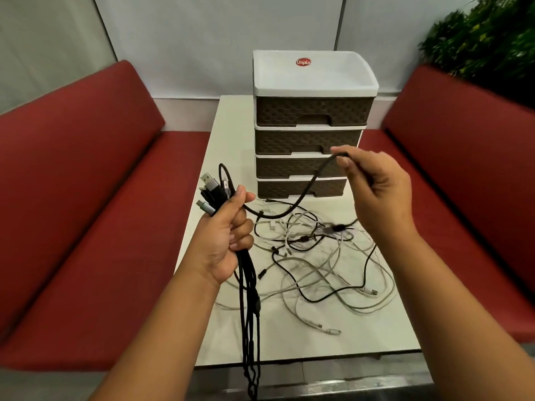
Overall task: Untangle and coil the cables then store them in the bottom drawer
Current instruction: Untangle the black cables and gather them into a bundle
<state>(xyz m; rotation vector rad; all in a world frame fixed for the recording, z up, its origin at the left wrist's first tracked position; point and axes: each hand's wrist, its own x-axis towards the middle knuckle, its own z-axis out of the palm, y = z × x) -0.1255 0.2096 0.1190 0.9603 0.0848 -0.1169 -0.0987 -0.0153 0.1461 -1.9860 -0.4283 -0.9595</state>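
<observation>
Several cables [315,256], tangle seemingly indistinct.

Black braided cables [249,287], several, bunched with metal plug ends upward, strands hanging left of the drawer unit; one strand arcs up across its front. Tangle of thin white and black cables [318,256], loose, just before it. Four-drawer brown woven-pattern plastic unit [311,125], white-framed, upright; bottom drawer [301,188] closed
</observation>
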